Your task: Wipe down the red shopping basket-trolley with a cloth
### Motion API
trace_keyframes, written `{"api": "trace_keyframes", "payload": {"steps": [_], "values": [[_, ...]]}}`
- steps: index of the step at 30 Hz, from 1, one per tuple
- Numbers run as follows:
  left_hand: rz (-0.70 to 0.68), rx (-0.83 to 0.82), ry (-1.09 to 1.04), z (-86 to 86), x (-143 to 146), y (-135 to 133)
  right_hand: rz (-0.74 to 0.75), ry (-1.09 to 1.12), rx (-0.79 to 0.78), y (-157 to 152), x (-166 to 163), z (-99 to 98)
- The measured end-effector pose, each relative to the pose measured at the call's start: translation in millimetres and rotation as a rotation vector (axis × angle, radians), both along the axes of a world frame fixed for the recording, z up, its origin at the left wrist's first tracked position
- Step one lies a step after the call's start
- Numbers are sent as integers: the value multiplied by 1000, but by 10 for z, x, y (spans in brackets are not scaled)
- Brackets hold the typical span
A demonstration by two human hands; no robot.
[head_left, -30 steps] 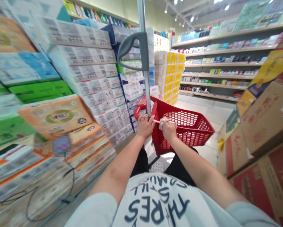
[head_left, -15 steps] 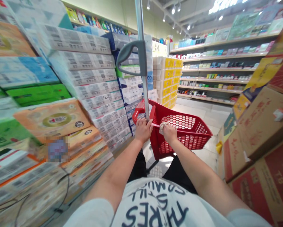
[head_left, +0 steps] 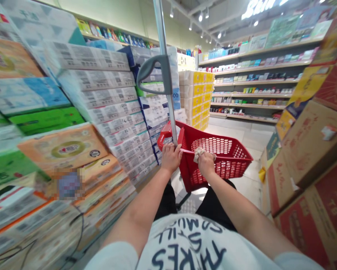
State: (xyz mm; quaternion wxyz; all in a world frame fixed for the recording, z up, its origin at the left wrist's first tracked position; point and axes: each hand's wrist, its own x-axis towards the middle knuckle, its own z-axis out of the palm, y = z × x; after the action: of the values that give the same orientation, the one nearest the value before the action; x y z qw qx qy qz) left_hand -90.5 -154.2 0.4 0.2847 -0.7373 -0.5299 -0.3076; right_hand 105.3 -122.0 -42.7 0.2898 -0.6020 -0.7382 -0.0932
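Observation:
A red plastic shopping basket (head_left: 230, 157) stands on the floor in front of me, with a tall grey pull handle (head_left: 165, 75) rising from its near rim. My left hand (head_left: 171, 157) is closed round the base of that handle. My right hand (head_left: 206, 163) is closed on a crumpled pale cloth (head_left: 199, 153) and presses it against the basket's near rim. The inside of the basket looks empty. My arms reach forward over my light printed shirt and dark trousers.
Tall stacks of tissue and paper packs (head_left: 101, 97) line the left side. Brown and red cardboard boxes (head_left: 311, 150) are piled on the right. A yellow-and-white stack (head_left: 199, 95) stands ahead, store shelves (head_left: 255, 90) run behind it, and a tiled aisle floor (head_left: 241, 131) lies between.
The cloth in my right hand has slid a little to the right along the rim. My left hand keeps its hold on the handle, and the view has shifted slightly.

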Motion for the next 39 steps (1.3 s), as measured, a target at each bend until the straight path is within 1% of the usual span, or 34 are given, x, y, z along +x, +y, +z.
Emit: {"api": "trace_keyframes", "payload": {"steps": [2,5,6,7,9,11,14,15,16,18,20,21,22,23,24,25,28,29,30,33,34,35,37,38,39], "values": [[1,-2,12,5,-2,2,11,-7,-21,-9,48,17],[-1,-5,25,11,-6,7,-2,-37,-141,24,173,64],[-2,-7,22,13,-5,8,-15,-43,-159,33,225,63],[-4,-8,16,14,-3,8,-26,-47,-159,38,278,51],[-8,-9,1,13,4,8,-31,-43,-81,39,370,9],[-8,-10,-2,8,12,8,-43,-45,-88,47,426,-20],[6,-7,10,-2,21,6,-122,-43,-276,79,444,-14],[8,-6,13,-4,23,4,-127,-47,-288,84,443,-14],[6,-7,11,-6,24,1,-126,-51,-279,84,447,-19],[-6,-9,2,-10,24,-5,-86,-104,-94,73,476,-48],[-12,-13,-6,-16,22,-13,-51,-125,-66,73,539,-80],[-11,-15,-3,-19,21,-17,-26,-166,-102,83,579,-93],[-10,-16,5,-23,18,-21,10,-223,-172,98,619,-103],[-8,-18,14,-27,16,-24,17,-261,-240,113,657,-114],[-7,-21,23,-31,13,-26,17,-281,-269,125,690,-127],[-7,-24,30,-36,11,-27,3,-279,-263,128,717,-143],[-9,-29,22,-47,9,-28,-89,-210,-117,101,765,-179],[-10,-30,18,-49,9,-29,-103,-198,-105,90,772,-174],[-11,-30,16,-50,11,-30,-105,-198,-127,85,776,-159],[-9,-30,16,-46,23,-35,-97,-234,-310,87,769,-92],[-7,-28,16,-44,29,-35,-107,-233,-317,86,759,-80],[-3,-24,14,-42,34,-34,-122,-224,-290,80,747,-77],[7,-14,7,-40,38,-26,-165,-199,-199,64,713,-86],[12,-11,5,-39,36,-20,-183,-189,-180,62,692,-86],[16,-10,1,-37,31,-13,-188,-188,-194,69,669,-74]]}}
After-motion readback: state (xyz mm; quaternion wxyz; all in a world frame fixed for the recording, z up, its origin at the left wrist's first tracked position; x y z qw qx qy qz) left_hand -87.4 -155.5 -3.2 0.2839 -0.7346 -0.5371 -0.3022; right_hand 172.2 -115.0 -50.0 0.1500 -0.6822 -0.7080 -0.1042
